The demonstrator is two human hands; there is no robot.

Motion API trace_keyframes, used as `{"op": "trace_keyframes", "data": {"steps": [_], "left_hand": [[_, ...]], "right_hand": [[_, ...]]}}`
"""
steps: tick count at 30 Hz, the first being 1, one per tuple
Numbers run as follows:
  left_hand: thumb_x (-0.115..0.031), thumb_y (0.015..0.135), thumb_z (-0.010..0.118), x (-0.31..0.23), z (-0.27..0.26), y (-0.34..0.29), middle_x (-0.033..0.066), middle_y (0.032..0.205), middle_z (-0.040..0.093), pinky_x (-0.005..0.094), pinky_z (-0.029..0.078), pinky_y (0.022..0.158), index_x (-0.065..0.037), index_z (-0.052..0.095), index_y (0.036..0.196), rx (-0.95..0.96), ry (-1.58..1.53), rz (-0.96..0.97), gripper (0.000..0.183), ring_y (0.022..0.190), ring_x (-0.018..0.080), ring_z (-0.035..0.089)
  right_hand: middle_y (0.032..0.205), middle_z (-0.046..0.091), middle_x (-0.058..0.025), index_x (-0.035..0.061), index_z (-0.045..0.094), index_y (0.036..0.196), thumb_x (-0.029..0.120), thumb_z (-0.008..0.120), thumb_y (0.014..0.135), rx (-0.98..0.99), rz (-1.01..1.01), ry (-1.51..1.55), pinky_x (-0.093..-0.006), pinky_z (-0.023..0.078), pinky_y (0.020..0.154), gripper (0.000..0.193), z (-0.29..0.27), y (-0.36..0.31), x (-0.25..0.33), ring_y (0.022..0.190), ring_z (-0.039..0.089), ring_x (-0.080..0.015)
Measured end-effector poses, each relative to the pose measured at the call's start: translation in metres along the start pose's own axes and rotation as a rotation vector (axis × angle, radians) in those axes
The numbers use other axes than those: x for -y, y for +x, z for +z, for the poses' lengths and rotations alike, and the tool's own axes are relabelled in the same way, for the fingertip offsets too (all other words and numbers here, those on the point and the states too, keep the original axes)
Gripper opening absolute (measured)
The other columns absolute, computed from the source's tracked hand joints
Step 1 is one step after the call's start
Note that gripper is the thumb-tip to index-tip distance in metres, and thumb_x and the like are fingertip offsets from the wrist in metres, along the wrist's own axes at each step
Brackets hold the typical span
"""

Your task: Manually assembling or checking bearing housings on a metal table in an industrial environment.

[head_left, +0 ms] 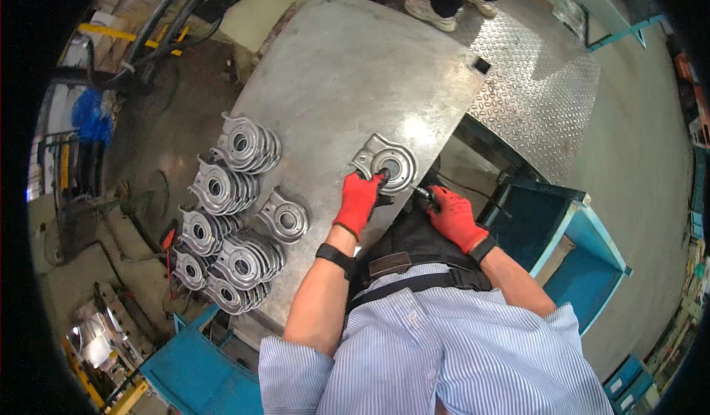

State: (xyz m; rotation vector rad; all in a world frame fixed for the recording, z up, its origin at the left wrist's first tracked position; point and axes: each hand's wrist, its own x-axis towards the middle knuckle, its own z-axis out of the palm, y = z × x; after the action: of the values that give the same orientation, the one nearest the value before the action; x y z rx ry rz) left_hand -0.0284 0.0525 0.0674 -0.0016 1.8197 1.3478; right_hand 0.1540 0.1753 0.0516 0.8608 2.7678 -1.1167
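Observation:
My left hand [359,198], in a red glove with dark fingertips, grips a stamped metal bracket [398,156] by its near left side. The bracket is a round ring with a central hole and a flanged tab, tilted over the metal table's right edge. In my red-gloved right hand [452,214] is a slim dark hand tool [421,192] with a shiny tip. That tip lies at the bracket's lower right rim; I cannot tell whether it touches. The tool's exact kind is too small to make out. A single similar bracket [285,217] lies left of my left hand.
Several stacks of brackets [240,261] line the table's left edge. The grey metal table [333,67] stretches away ahead. A blue open-fronted cabinet [592,267] stands at my right, beyond it a tread-plate platform [532,90]. Another person's shoes [430,14] are at the far side.

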Motion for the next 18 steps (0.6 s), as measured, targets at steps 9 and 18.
{"op": "trace_keyframes", "data": {"steps": [9,18], "left_hand": [[-0.023,0.076,0.069,0.024,-0.001,0.014,0.0192,0.078,0.066,0.0376,0.049,0.064,0.001,0.066,0.085,-0.081,0.285,0.273,0.026,0.074,0.0313,0.065],[-0.031,0.082,0.062,-0.02,-0.041,-0.056,0.0212,0.087,0.063,0.0464,0.047,0.069,-0.004,0.058,0.103,-0.342,0.422,0.332,0.034,0.083,0.0421,0.059]], "right_hand": [[0.096,0.062,-0.0173,0.0049,0.055,0.111,0.023,0.064,0.078,0.091,0.023,-0.044,-0.0439,0.048,0.077,0.039,0.0,0.004,-0.004,0.091,0.06,-0.0358],[0.107,0.064,-0.0156,-0.0024,0.055,0.116,0.008,0.059,0.087,-0.227,0.044,0.255,-0.0319,0.044,0.086,0.031,0.006,0.001,-0.04,0.099,0.059,-0.0217]]}}
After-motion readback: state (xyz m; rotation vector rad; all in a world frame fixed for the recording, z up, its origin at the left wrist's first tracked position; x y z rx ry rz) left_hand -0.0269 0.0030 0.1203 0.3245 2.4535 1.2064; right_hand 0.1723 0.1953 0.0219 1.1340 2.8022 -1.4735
